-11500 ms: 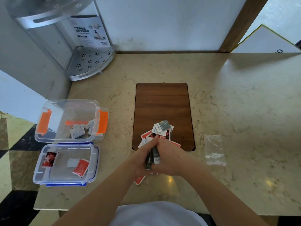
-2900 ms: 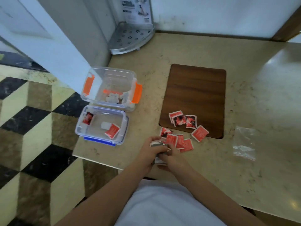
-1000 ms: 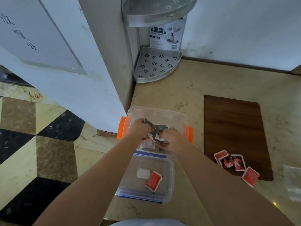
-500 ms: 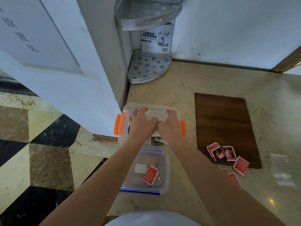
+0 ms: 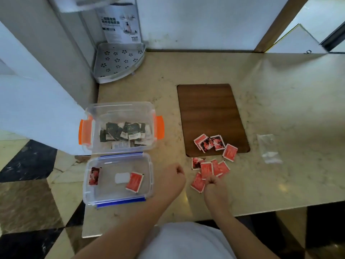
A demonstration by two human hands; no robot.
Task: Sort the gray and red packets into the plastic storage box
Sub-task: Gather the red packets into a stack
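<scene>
The right hand (image 5: 214, 186) is pinching the near edge of thin, light, slippery-looking red packets (image 5: 207, 170), while the left hand (image 5: 172, 177) is hanging loosely curled, holding nothing visible.

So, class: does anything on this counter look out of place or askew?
The blue-clipped box juts past the counter's front edge over the floor. Loose red packets lie scattered, some on the wooden board, some off it. Otherwise nothing looks spilled or damaged.

Two boxes (image 5: 121, 111) sat left of the board (image 5: 209, 113), one behind the other. Packets (image 5: 211, 168) lay on and before the board; a bag (image 5: 268, 148) lay right of it.
</scene>
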